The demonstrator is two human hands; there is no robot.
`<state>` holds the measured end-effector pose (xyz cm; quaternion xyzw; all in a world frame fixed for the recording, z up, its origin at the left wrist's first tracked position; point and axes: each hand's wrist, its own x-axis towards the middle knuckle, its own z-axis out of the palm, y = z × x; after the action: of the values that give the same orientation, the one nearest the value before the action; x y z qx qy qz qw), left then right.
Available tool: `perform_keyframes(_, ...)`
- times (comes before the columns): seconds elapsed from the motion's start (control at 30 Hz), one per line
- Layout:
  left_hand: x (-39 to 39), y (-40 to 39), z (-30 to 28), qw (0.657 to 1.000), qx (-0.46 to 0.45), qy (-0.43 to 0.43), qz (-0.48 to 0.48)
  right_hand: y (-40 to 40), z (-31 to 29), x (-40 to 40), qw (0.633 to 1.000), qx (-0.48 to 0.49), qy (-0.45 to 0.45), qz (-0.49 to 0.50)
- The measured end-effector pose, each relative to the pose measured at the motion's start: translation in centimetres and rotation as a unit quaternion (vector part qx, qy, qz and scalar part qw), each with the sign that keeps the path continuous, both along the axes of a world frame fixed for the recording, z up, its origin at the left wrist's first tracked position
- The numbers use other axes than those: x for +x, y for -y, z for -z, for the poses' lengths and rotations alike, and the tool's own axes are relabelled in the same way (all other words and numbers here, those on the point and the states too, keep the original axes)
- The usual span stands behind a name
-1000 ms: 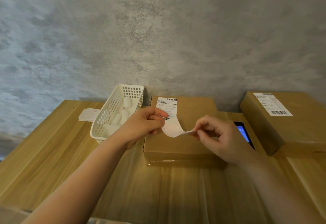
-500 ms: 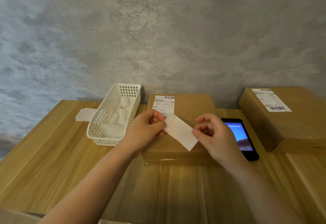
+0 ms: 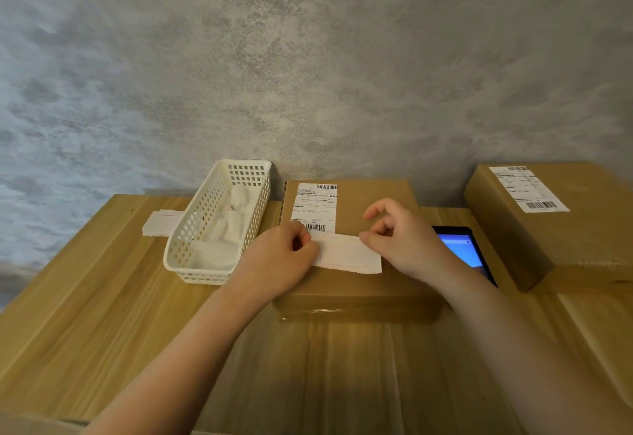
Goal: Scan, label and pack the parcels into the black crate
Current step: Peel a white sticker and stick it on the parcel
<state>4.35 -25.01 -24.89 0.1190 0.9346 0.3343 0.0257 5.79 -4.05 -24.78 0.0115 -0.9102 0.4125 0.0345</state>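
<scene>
white label (image 3: 349,256) is held flat on the middle parcel (image 3: 373,201) — left edge pinched by the left hand (image 3: 277,263), right corner by the right hand (image 3: 404,242) | white basket (image 3: 219,225) just beside the parcel's left edge | phone (image 3: 460,249) at its right | second parcel (image 3: 555,225) apart, far right

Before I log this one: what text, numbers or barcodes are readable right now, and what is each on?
Nothing can be quoted.
Shipping label on the centre parcel: barcodes and print, too small to read.
Shipping label on the right parcel: barcodes and print, blurred.
White sticker pinched by the left hand and right hand: no legible print.
Phone screen: lit blue, unreadable.
</scene>
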Motion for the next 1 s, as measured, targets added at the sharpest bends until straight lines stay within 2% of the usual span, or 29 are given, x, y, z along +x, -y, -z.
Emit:
perform_keyframes(0.2, 0.3, 0.3, 0.8, 0.998, -0.060, -0.030, 0.019, -0.2, 0.8, -0.4, 0.997, 0.074, 0.024, -0.010)
perform_keyframes(0.43, 0.3, -0.2, 2.2, 0.988, -0.127, -0.083, 0.032, -0.1, 1.5, -0.2, 0.995, 0.095, -0.008, -0.018)
perform_keyframes(0.7, 0.4, -0.5, 2.2, 0.983, -0.151, -0.097, 0.026, 0.3, 2.0, -0.1, 0.987, 0.155, -0.044, -0.011)
perform_keyframes(0.8, 0.5, -0.3, 2.2, 0.987, -0.113, -0.109, 0.014, 0.3, 2.6, 0.6, 0.973, 0.204, -0.110, 0.019)
perform_keyframes(0.9, 0.9, 0.0, 2.6, 0.973, -0.108, -0.186, 0.083, 0.2, 3.3, 1.8, 0.952, 0.221, -0.213, 0.000)
perform_keyframes(1.0, 1.2, 0.7, 3.3, 0.958, -0.097, -0.215, 0.161, 0.2, 4.2, 2.8, 0.952, 0.199, -0.209, -0.103)
